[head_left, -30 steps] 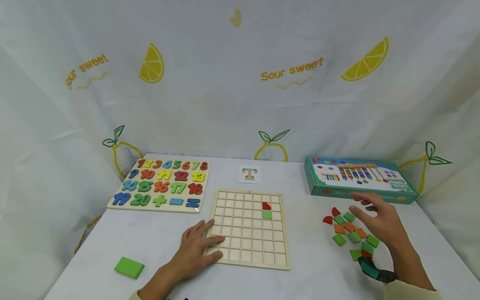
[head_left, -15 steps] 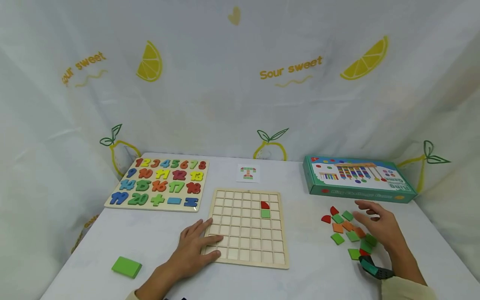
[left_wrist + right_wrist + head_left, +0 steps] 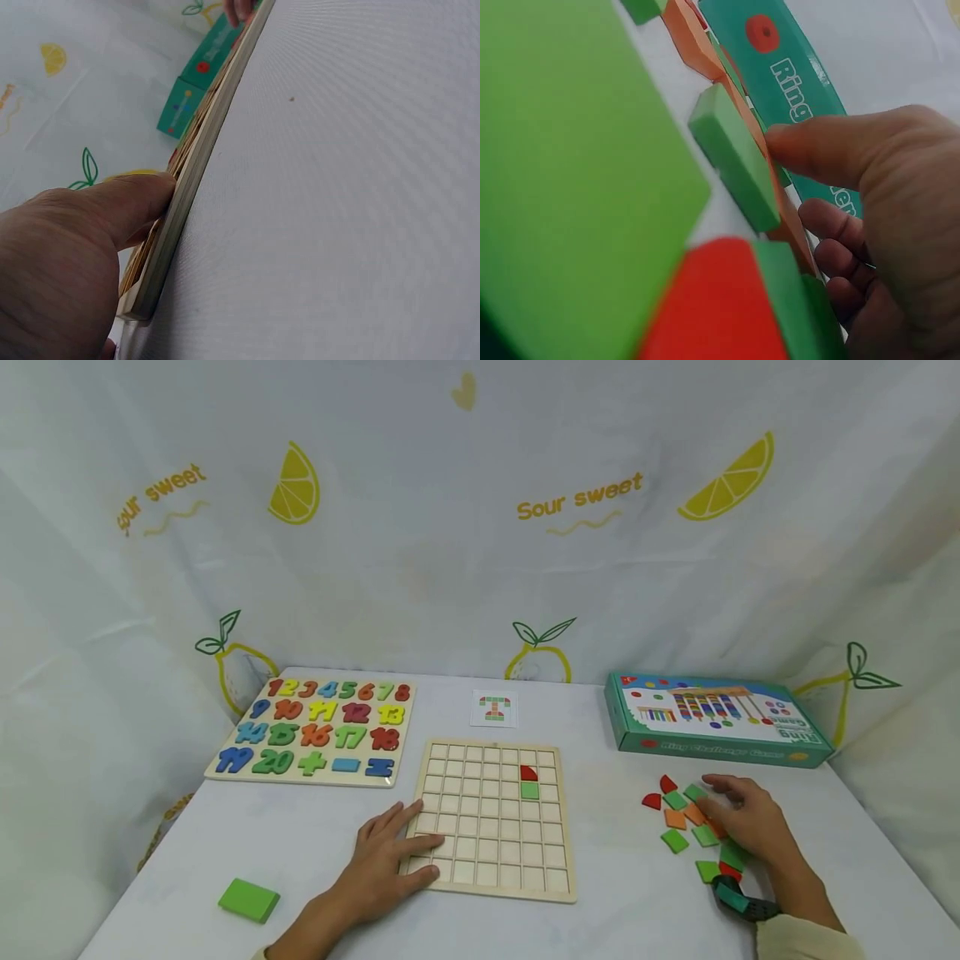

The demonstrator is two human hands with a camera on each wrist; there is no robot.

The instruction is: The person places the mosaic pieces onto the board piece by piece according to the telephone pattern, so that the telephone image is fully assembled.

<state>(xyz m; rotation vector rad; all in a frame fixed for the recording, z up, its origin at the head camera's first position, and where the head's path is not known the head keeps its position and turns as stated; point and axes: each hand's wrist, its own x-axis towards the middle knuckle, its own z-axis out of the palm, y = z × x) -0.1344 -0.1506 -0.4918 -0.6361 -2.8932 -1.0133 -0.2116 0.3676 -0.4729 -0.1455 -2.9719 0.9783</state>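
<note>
Counter (image 3: 615,910) carries all items. Grid board (image 3: 487,827) lies flat, mid-counter. Left hand (image 3: 378,868), at the board's eight o'clock, rests on its rim, grip spread. Right hand (image 3: 750,822), at three o'clock, grip apart, reaches over loose tiles (image 3: 674,841). Seated in the board, between one and two o'clock: green square (image 3: 530,791), red quarter-round (image 3: 528,773).

Play area, lemon-print backdrop (image 3: 420,568), white table (image 3: 615,893), number puzzle (image 3: 311,727), boxed game (image 3: 720,718)

"Ring Challenge Game" box (image 3: 720,714), "Sour sweet" curtain (image 3: 420,585), board (image 3: 300,778) numbered 1–20
</note>
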